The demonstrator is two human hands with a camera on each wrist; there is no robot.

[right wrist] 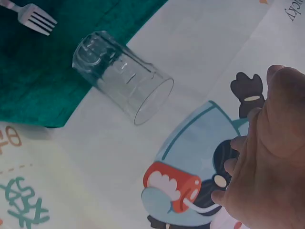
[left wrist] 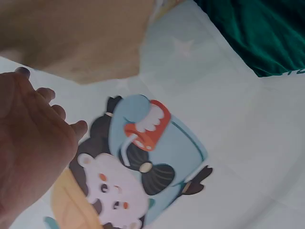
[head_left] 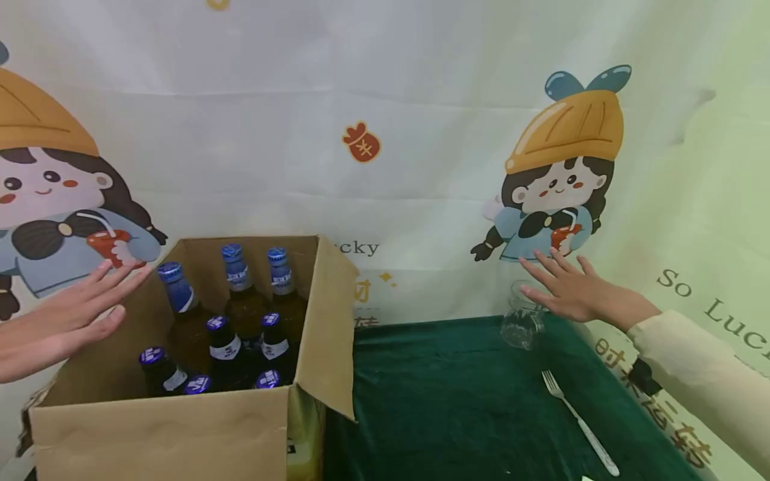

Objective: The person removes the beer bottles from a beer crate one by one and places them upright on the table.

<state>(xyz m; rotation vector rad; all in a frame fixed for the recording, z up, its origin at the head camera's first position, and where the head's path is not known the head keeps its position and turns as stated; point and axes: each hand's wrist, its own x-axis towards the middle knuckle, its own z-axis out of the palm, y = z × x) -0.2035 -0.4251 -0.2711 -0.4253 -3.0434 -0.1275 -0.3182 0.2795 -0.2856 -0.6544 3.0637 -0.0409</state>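
Note:
My left hand (head_left: 78, 314) hovers with straight fingers at the left side of an open cardboard box (head_left: 162, 427), holding nothing. Inside the box stand several capped beer bottles (head_left: 225, 351), the taller ones with blue neck labels at the back. My right hand (head_left: 568, 287) is held up, fingers spread, beside and above a clear glass mug (head_left: 522, 324), which it partly hides. In the right wrist view the glass mug (right wrist: 124, 78) is apart from the hand. Nearer on the cloth lies a fork (head_left: 580, 421), tines pointing away.
A dark green cloth (head_left: 433, 394) covers the table right of the box. One box flap (head_left: 331, 327) sticks out over its left side. Behind hangs a pale backdrop (head_left: 415, 80) printed with cartoon figures.

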